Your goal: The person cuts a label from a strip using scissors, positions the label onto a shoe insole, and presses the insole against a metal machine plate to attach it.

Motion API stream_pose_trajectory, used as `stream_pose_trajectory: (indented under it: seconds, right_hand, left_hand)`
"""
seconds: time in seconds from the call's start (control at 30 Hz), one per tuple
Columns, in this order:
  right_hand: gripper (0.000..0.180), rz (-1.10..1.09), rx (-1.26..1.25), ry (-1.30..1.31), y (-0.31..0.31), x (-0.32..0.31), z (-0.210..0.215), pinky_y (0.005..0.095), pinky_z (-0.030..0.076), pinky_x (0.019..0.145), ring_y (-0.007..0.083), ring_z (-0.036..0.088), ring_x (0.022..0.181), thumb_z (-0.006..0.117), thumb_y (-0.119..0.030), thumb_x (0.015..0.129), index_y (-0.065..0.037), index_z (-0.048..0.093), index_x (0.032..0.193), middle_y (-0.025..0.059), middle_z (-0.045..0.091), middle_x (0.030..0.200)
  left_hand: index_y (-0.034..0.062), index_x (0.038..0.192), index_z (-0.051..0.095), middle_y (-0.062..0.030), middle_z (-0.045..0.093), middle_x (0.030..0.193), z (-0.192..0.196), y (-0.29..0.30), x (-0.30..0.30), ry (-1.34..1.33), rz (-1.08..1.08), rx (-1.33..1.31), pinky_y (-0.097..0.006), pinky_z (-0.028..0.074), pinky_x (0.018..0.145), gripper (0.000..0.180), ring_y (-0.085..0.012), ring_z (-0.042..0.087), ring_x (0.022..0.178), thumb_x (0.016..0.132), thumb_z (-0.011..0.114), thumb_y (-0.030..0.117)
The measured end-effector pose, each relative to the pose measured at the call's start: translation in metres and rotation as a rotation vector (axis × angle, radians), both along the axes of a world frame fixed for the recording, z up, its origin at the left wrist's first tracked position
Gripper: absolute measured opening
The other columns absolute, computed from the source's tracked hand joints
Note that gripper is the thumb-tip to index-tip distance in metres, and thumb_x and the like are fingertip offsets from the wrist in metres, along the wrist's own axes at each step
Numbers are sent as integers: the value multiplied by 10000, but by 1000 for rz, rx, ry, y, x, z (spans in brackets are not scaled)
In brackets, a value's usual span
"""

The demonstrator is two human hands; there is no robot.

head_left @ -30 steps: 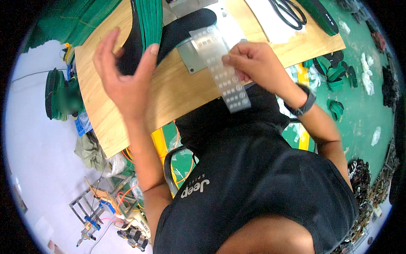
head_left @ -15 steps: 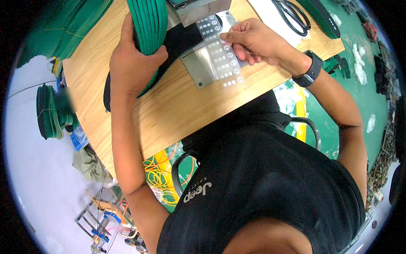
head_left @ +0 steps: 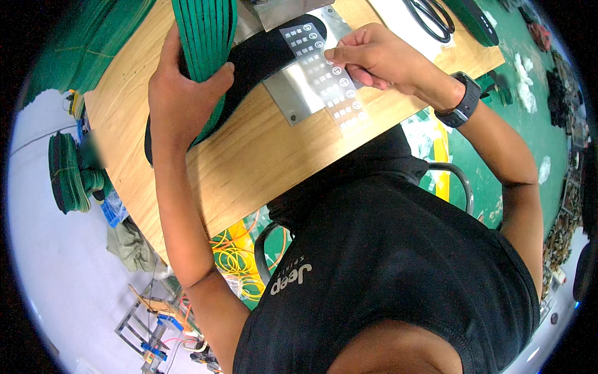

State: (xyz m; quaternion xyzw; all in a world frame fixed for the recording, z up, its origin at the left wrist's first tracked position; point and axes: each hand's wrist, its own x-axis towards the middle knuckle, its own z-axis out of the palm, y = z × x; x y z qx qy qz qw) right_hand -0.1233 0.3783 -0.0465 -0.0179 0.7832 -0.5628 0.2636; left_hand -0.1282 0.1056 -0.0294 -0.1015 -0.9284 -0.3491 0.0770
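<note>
My left hand [head_left: 184,103] is wrapped round a thick stack of green insoles [head_left: 204,40], held upright at the left of the table. Under and beside this stack lies a single black insole [head_left: 258,56], its rounded end resting over a shiny metal plate [head_left: 289,100]. Between thumb and forefinger, my right hand [head_left: 380,59] pinches the edge of a clear transfer strip [head_left: 339,93] with rows of small white prints. The strip's upper part lies across the insole's end; its lower part hangs over the plate and the table's front.
A metal block of a machine [head_left: 289,9] sits just beyond the insole. Large piles of green insoles [head_left: 81,43] stand at the far left. A black cable coil [head_left: 433,22] lies back right, near another dark insole [head_left: 470,19]. The wooden table's [head_left: 249,168] front edge is near my body.
The clear strip has turned slightly, its upper end shifting left and its lower end right over the insole. My left hand and the stack appear slightly further left; both grips are unchanged.
</note>
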Motion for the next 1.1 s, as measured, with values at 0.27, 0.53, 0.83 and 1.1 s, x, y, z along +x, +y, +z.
stream_pose_trajectory:
  seconds: [0.27, 0.53, 0.83, 1.1]
  right_hand:
    - [291, 7, 11, 9, 0, 0, -2, 195, 247, 324, 41, 346, 299, 587, -200, 911, -29, 598, 675, 4, 478, 429]
    - [282, 9, -8, 22, 2, 1, -6, 184, 235, 320, 32, 339, 298, 587, -198, 917, -20, 622, 700, -4, 478, 428]
    - [287, 23, 12, 40, 3, 1, -7, 184, 232, 317, 30, 338, 296, 584, -200, 921, -22, 617, 698, -7, 469, 422]
    - [290, 36, -28, 37, 5, 2, -5, 185, 238, 316, 36, 345, 293, 587, -204, 920, -20, 607, 697, -3, 467, 421]
  left_hand:
    - [96, 1324, 485, -137, 679, 1032, 0, 1, 1, 6, -9, 0, -356, 509, 838, 691, -264, 669, 923, 697, 755, 204]
    - [91, 1292, 513, -140, 677, 1041, -2, 1, 1, 10, 14, -44, -359, 509, 836, 658, -268, 670, 917, 701, 759, 244]
    - [81, 1276, 525, -144, 683, 1006, -1, 2, 2, 4, 14, -18, -344, 514, 818, 658, -259, 671, 909, 689, 775, 243]
    - [7, 1265, 516, -179, 671, 1010, -5, 3, 0, 55, -12, -33, -339, 502, 821, 666, -263, 664, 917, 683, 758, 223]
